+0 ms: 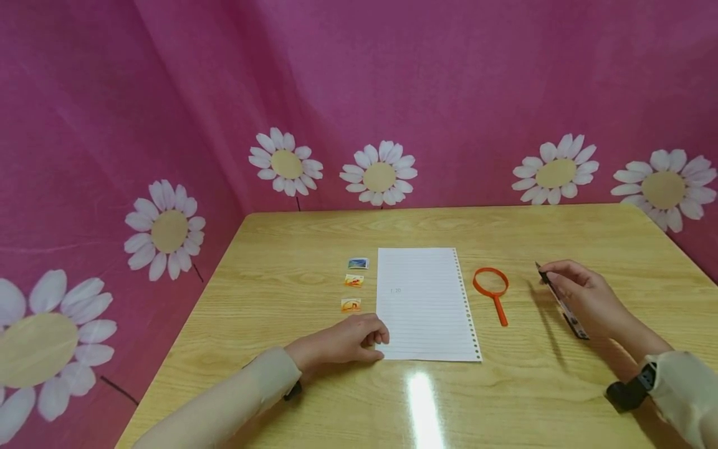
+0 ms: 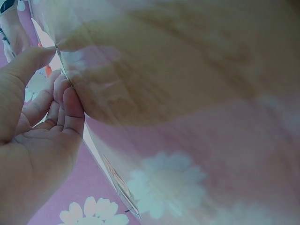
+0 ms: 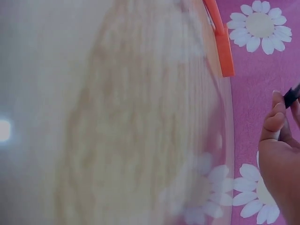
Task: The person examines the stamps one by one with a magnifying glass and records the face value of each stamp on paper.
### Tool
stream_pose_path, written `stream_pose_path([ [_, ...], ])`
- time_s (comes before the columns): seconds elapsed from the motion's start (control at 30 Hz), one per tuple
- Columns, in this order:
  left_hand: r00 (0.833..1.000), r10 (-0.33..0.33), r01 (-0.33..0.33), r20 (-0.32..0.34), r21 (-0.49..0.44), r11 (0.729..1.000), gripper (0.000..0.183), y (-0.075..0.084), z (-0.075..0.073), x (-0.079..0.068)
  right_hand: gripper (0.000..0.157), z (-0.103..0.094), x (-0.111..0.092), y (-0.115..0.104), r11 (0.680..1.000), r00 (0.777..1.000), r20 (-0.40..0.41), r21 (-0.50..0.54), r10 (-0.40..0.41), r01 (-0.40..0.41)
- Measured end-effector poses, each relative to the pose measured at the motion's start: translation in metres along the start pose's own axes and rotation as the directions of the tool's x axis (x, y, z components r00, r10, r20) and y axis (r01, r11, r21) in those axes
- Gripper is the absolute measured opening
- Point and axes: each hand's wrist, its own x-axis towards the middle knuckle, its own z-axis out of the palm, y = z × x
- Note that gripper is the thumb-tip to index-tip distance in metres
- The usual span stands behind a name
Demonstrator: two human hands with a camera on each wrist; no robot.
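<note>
In the head view, my right hand (image 1: 589, 296) pinches a slim pen (image 1: 561, 302) with dark ends, held slanted above the table to the right of a red magnifying glass (image 1: 499, 308). My left hand (image 1: 350, 340) rests at the lower left corner of a lined sheet of paper (image 1: 426, 318), its fingers loosely bent and their tips at the paper's edge. Faint figures are written on the sheet's left half. Left of the sheet lie three small stamp-like pictures: a blue one (image 1: 358, 264), an orange one (image 1: 354, 281) and a yellow-orange one (image 1: 351, 305).
The wooden table (image 1: 291, 249) ends at the back and left against a pink curtain (image 1: 449, 81) printed with large white daisies. A bright light reflection lies on the tabletop below the sheet. Dark straps sit on both wrists.
</note>
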Motion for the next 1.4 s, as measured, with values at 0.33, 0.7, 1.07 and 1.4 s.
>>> stream_pose_path([
  [0.33, 1.000, -0.007, 0.007, 0.011, 0.000, 1.000, 0.018, -0.004, 0.001, 0.000, 0.016, -0.001, 0.014, 0.000, 0.833, 1.000, -0.014, -0.553, 0.022, -0.026],
  [0.7, 1.000, -0.006, 0.006, 0.015, -0.012, 1.000, 0.016, -0.005, 0.005, 0.001, 0.009, 0.004, 0.036, 0.008, 0.523, 0.991, 0.133, -0.844, -0.013, 0.120],
  [1.07, 1.000, 0.000, 0.001, 0.021, -0.008, 1.000, 0.016, -0.004, 0.005, 0.001, 0.004, 0.004, 0.045, 0.014, 0.441, 0.966, 0.256, -0.864, -0.033, 0.244],
  [1.4, 0.999, -0.007, 0.004, -0.049, -0.060, 0.998, 0.015, -0.006, 0.000, -0.001, 0.017, 0.008, 0.051, 0.011, 0.402, 0.946, 0.306, -0.857, -0.104, 0.322],
])
